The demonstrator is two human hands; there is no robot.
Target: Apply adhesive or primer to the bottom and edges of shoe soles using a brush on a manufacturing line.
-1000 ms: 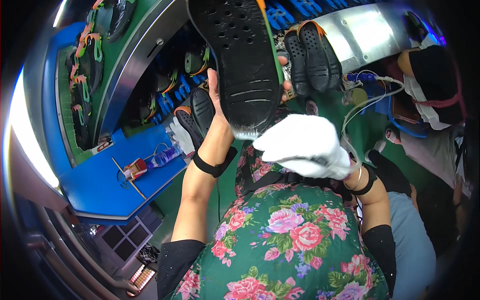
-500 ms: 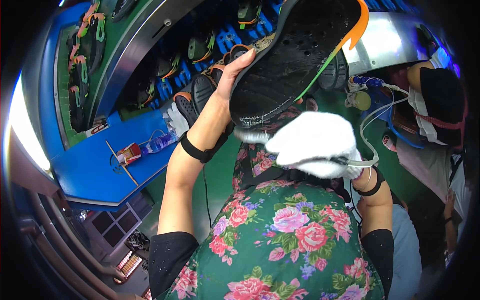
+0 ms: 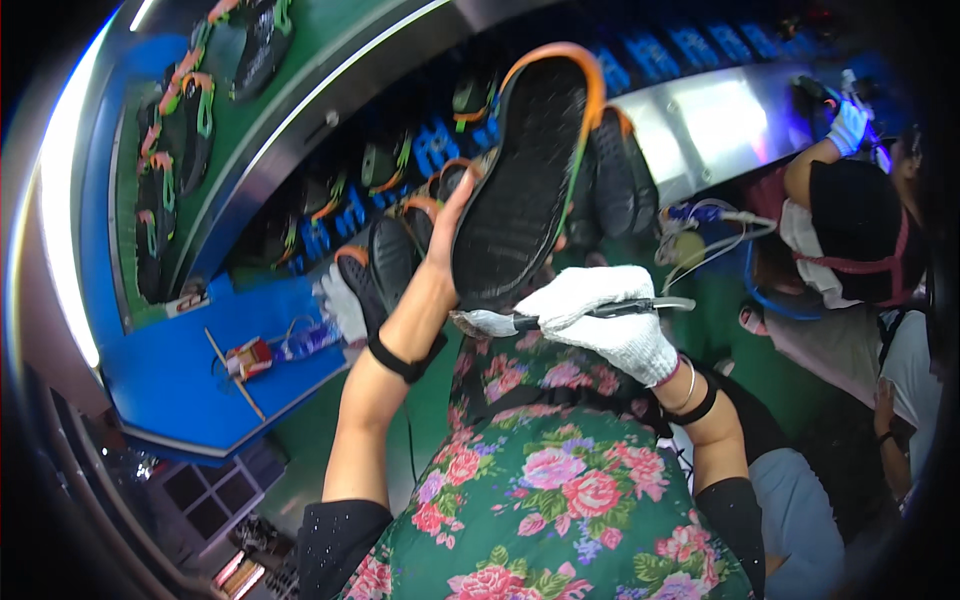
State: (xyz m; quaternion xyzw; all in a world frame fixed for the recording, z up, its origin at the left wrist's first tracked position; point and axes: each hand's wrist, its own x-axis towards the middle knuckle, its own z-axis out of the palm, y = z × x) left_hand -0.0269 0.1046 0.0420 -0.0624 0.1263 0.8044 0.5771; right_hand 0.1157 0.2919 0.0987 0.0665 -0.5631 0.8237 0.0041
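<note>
My left hand [image 3: 452, 238], bare, is wrapped round the edge of a black shoe sole [image 3: 525, 170] with an orange-to-green rim, its thumb along the left side. The other fingers are hidden behind the sole, which stands nearly upright with its wide, wet-looking face toward me. In a white knitted glove, my right hand [image 3: 605, 315] grips a brush [image 3: 490, 322] with a dark handle and pale bristles. A thin clear hose runs from the handle's rear end. The bristles are just below the sole's lower end; whether they touch it I cannot tell.
Other black soles [image 3: 385, 260] stand beyond my left hand, and more [image 3: 620, 175] right of the held one. A curved line with blue holders [image 3: 435, 145] carries shoe parts. A blue table [image 3: 170, 370] is at left, with a bottle [image 3: 305, 342]. A co-worker [image 3: 850, 210] sits at right.
The shoe sole has come lower and left and turned more upright. My gloved hand has turned and moved slightly down and left, bringing the brush into clearer sight.
</note>
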